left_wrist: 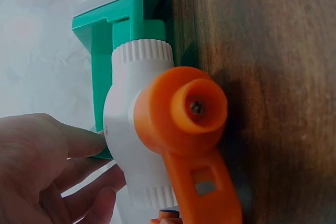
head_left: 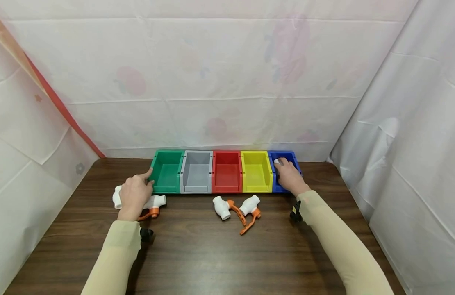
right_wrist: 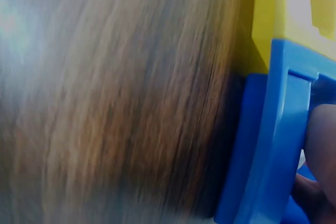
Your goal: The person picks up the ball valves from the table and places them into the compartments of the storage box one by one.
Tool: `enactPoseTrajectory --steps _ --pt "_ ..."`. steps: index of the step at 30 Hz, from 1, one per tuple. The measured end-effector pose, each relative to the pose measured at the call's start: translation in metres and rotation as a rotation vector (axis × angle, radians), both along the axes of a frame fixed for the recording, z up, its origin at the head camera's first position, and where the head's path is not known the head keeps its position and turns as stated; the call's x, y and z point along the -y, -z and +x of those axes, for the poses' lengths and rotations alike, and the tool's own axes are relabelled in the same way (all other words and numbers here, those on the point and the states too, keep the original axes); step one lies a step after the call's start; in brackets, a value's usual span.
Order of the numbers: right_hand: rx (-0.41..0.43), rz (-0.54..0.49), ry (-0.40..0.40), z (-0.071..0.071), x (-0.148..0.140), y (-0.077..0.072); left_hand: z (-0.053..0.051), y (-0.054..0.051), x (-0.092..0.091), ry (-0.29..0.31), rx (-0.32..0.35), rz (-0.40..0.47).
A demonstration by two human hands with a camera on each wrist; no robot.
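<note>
My right hand (head_left: 289, 177) reaches into the blue bin (head_left: 297, 164) at the right end of the row. Its fingers grip a white ball valve (head_left: 277, 162), mostly hidden behind them and the bin wall. At the other end, my left hand (head_left: 134, 193) touches the left side of the green bin (head_left: 166, 185) with extended fingers and holds nothing. Beneath and beside that hand lie white ball valves; one (left_wrist: 131, 108) with an orange handle (left_wrist: 205, 182) shows large in the left wrist view. Another white valve (head_left: 117, 197) is partly covered by the hand.
Between the end bins stand a grey bin (head_left: 196, 182), a red bin (head_left: 227, 182) and a yellow bin (head_left: 257, 180). Two more white valves (head_left: 221, 208) with orange handles lie in front on the brown wooden table (head_left: 205, 262). White curtains (head_left: 212, 82) hang behind and beside it.
</note>
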State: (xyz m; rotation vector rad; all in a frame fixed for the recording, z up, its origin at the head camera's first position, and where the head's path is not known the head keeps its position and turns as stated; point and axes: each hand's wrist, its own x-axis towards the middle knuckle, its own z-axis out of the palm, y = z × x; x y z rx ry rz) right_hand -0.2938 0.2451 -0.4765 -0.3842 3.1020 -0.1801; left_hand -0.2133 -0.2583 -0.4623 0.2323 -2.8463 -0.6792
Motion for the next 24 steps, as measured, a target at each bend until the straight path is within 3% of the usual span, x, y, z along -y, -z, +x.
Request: enactPoseTrajectory --steps 5,13,20,24 --pt "0.023 -0.095 0.015 0.003 0.002 -0.002 0.001 0.001 0.001 -0.002 0.01 0.002" --pt "-0.044 -0.164 -0.007 0.016 -0.002 0.0 0.001 0.002 0.001 0.008 0.0 -0.004" --pt "-0.126 -0.328 0.037 0.039 -0.003 -0.006 -0.001 0.001 -0.001 0.023 0.007 -0.007" --pt "-0.224 -0.418 0.042 0.059 0.0 -0.011 -0.001 0.0 -0.002 0.023 0.004 -0.008"
